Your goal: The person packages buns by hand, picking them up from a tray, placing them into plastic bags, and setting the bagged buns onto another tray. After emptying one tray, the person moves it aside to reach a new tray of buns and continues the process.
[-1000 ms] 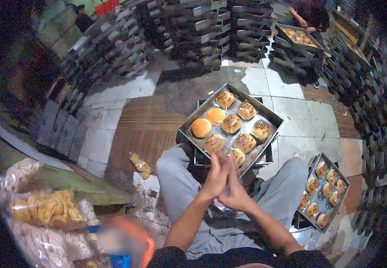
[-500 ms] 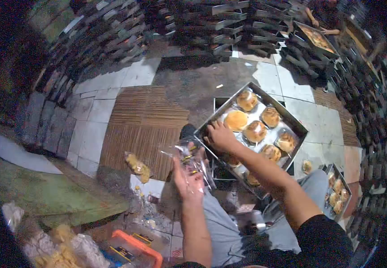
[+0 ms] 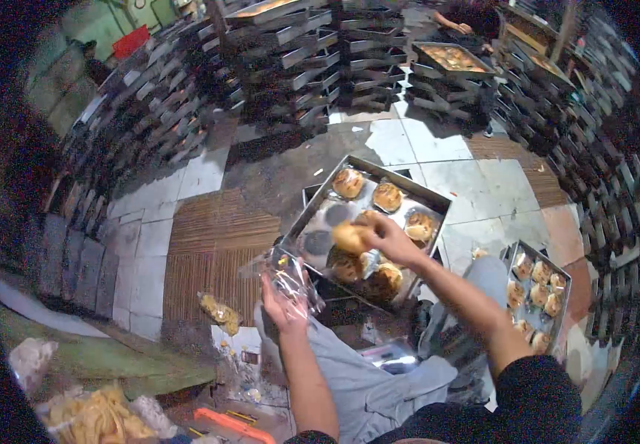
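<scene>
My left hand (image 3: 283,311), palm up, holds clear plastic bags (image 3: 290,275) with small yellow and dark print. My right hand (image 3: 395,243) grips a golden bun (image 3: 347,238) over the left part of a square metal tray (image 3: 429,194), to the right of the bags. Several browned buns sit in that tray, among them one bun (image 3: 348,183) at its far corner and another bun (image 3: 388,197) beside it. Dark round marks (image 3: 317,242) show on the tray's bottom at the left. The fingertips of my right hand are partly hidden behind the bun.
A second tray of buns (image 3: 540,292) lies right of my knee. Stacked trays (image 3: 298,66) ring the floor. At the back, a person (image 3: 462,26) is behind another bun tray (image 3: 453,59). A filled clear bag (image 3: 218,314) and an orange-rimmed container (image 3: 235,425) are at left.
My right hand has moved from the tray's left corner and now holds a bun raised above the tray. The head view has tilted up. My left hand still holds the bags.
</scene>
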A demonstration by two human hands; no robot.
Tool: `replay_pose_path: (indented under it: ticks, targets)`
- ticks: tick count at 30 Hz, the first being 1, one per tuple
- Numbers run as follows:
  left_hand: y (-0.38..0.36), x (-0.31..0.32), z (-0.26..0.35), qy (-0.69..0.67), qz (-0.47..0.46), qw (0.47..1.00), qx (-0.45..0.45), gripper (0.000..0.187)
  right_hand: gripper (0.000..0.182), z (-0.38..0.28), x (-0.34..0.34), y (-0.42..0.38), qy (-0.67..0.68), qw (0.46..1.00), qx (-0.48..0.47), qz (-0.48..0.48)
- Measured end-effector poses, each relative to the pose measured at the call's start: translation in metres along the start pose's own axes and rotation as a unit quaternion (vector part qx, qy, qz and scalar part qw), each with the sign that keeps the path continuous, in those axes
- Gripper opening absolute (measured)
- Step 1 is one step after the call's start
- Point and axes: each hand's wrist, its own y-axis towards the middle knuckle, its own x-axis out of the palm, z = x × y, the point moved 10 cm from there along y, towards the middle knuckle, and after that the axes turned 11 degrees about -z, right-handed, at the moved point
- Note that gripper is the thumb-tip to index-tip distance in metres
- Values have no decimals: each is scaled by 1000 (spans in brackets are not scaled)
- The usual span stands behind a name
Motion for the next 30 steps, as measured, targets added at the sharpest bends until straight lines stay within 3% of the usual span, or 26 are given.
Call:
replay_pose_path:
  ticks: [1, 2, 3, 4, 6, 10, 11, 12, 14, 15, 17, 18, 20, 21, 24, 25, 28, 30]
  targets:
    - [-1, 0, -9, -61, -24, 997, -31, 49, 48, 40, 2, -30, 216, 972, 56, 74]
    - [-8, 16, -8, -4, 19, 1000, -17, 54, 57, 80, 17, -63, 420, 890, 108, 141]
    - [-12, 22, -10, 29, 8, 999, -13, 54, 60, 46, 34, -88, 545, 826, 74, 122]
    - [-14, 24, -11, 62, -4, 998, -8, 54, 64, 4, 52, -107, 659, 744, 38, 100]
    - [-18, 19, -27, 37, 6, 998, -46, 52, 60, 28, 84, -127, 696, 704, 51, 134]
    - [-31, 18, -59, 69, -4, 991, -112, 47, 55, 31, 77, -126, 713, 684, 26, 152]
    - [-38, 32, -65, 60, -67, 986, -139, 45, 53, 24, 65, -127, 706, 692, 11, 151]
    - [-46, 42, -71, 94, -90, 978, -165, 46, 50, 39, 61, -128, 698, 694, 57, 168]
    - [-56, 82, -85, 126, -163, 954, -218, 47, 47, 49, 45, -123, 643, 746, 105, 138]
    - [-54, 88, -83, 123, -146, 958, -212, 47, 45, 60, 35, -121, 612, 769, 137, 125]
    - [-49, 106, -100, 241, -227, 891, -312, 43, 45, 67, 17, -113, 580, 793, 157, 101]
    - [-38, 101, -99, 239, -222, 894, -308, 43, 45, 59, 8, -106, 581, 796, 146, 93]
    - [-36, 93, -121, 290, -314, 811, -399, 39, 43, 58, 7, -96, 604, 782, 142, 57]
    - [-34, 85, -131, 321, -308, 779, -442, 37, 42, 57, 5, -90, 620, 774, 118, 50]
    - [-22, 67, -148, 378, -259, 773, -438, 36, 41, 76, 3, -82, 621, 770, 111, 96]
    - [-15, 63, -153, 387, -257, 793, -394, 34, 40, 91, 1, -82, 635, 754, 105, 134]
    - [-9, 34, -167, 323, -229, 809, -436, 32, 39, 132, -1, -81, 635, 736, 112, 205]
    - [6, 5, -181, 312, -188, 831, -420, 35, 40, 143, -4, -88, 682, 657, 107, 305]
